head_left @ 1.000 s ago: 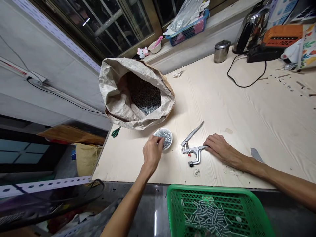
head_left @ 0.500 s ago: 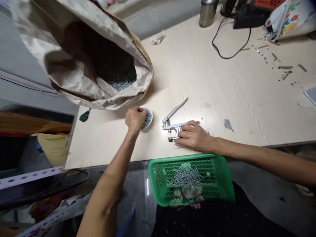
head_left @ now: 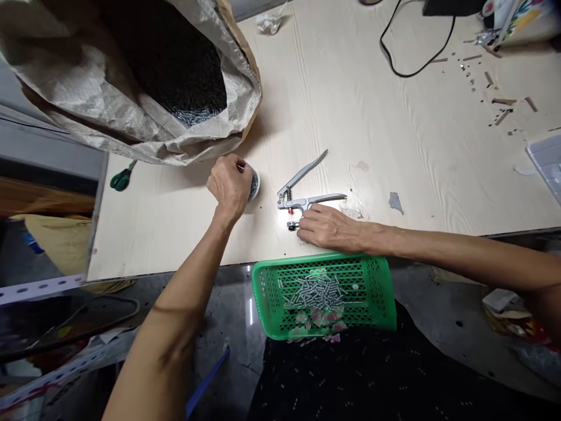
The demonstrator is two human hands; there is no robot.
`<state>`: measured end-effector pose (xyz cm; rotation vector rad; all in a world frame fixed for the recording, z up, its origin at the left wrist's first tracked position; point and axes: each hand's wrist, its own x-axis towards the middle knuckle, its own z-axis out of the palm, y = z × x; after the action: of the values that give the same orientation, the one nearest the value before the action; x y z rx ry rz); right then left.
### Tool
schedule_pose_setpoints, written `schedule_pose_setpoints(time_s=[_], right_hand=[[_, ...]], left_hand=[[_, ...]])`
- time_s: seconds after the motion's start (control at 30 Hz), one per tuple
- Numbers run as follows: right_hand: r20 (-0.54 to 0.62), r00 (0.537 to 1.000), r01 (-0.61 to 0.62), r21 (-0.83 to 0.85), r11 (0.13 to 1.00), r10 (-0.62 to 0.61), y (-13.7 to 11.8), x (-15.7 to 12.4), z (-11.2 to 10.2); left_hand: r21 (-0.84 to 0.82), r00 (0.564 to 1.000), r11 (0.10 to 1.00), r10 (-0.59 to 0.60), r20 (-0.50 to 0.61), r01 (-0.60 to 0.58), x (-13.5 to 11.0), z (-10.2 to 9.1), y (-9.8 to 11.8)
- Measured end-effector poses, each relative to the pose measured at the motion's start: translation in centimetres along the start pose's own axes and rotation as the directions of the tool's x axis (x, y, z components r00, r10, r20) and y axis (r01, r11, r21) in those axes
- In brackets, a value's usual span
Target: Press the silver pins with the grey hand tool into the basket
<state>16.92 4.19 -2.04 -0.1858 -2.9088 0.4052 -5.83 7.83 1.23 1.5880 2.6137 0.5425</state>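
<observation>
My left hand is at a small round white cup of small metal pieces. Its fingers are pinched together over the cup, and whatever they hold is hidden. My right hand lies on the table with curled fingers around the lower jaw of grey snap fastener pliers. The pliers' handles are spread, and a red tip shows between the jaws. Below the table edge, a green plastic basket rests at my lap. Several short metal rods or screws lie in it.
A large paper-lined sack with dark metal pieces inside stands at the table's left. Green-handled scissors lie below it. A black cable, scattered scraps and a clear plastic tray are on the right.
The camera view has shifted, so everything sits further left and higher. My left hand stays at the cup, now covering more of it. My right hand stays at the pliers, with more handle showing.
</observation>
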Motion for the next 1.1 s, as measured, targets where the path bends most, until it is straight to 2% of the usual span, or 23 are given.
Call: schedule_pose_setpoints(time_s=[0.1,0.17,0.2,0.27,0.33,0.4,0.47,0.57,0.63,0.7,0.83,0.93,1.1], right_hand=[[-0.003,1.000,0.015,0.336,0.942,-0.015,-0.8,-0.9,-2.1],[-0.025,0.998,-0.047,0.432,0.901,0.064,-0.6,-1.5,-2.7],[-0.040,0.989,-0.110,0.414,0.904,0.139,-0.2,-1.7,-2.7],[-0.079,0.952,-0.263,0.282,0.923,0.295,0.9,-1.8,-2.2],[-0.103,0.916,-0.377,0.105,0.920,0.387,2.1,-1.6,-1.3],[-0.104,0.904,-0.419,-0.028,0.908,0.414,3.0,-1.2,-0.3],[-0.103,0.901,-0.429,-0.082,0.900,0.420,3.6,-1.0,0.4],[-0.103,0.898,-0.435,-0.072,0.898,0.427,4.0,-0.9,0.9],[-0.095,0.900,-0.431,-0.071,0.899,0.424,4.1,-0.9,0.9],[-0.085,0.902,-0.429,-0.080,0.900,0.423,4.1,-0.9,0.7],[-0.080,0.905,-0.425,-0.098,0.900,0.419,4.0,-0.9,0.5],[-0.104,0.906,-0.421,-0.102,0.901,0.411,3.8,-1.0,0.7],[-0.175,0.889,-0.445,-0.103,0.890,0.424,3.2,-1.4,1.2]], left_hand=[[-0.152,0.998,0.988,0.032,-0.046,-0.039,-0.6,-1.2,-0.2],[-0.306,0.999,0.952,0.020,-0.026,-0.027,-1.8,-2.2,-0.5],[-0.390,1.000,0.921,0.001,0.017,0.006,-2.6,-2.6,-0.6],[-0.537,0.981,0.834,-0.029,0.192,0.130,-4.5,-3.2,-0.9],[-0.607,0.922,0.740,-0.047,0.385,0.291,-6.4,-3.1,-0.9],[-0.619,0.850,0.647,-0.085,0.521,0.444,-7.8,-2.6,-0.7],[-0.614,0.786,0.561,-0.115,0.607,0.556,-8.7,-2.0,-0.4],[-0.613,0.729,0.481,-0.084,0.679,0.627,-9.2,-0.9,-0.1],[-0.622,0.727,0.472,-0.061,0.684,0.625,-9.4,-0.3,0.1],[-0.629,0.744,0.491,-0.062,0.665,0.603,-9.6,0.1,0.0],[-0.608,0.776,0.585,-0.062,0.628,0.538,-9.8,0.4,-0.1],[-0.570,0.780,0.643,-0.069,0.621,0.511,-9.9,0.4,-0.2],[-0.565,0.775,0.616,-0.124,0.620,0.550,-10.3,0.4,-0.1]])
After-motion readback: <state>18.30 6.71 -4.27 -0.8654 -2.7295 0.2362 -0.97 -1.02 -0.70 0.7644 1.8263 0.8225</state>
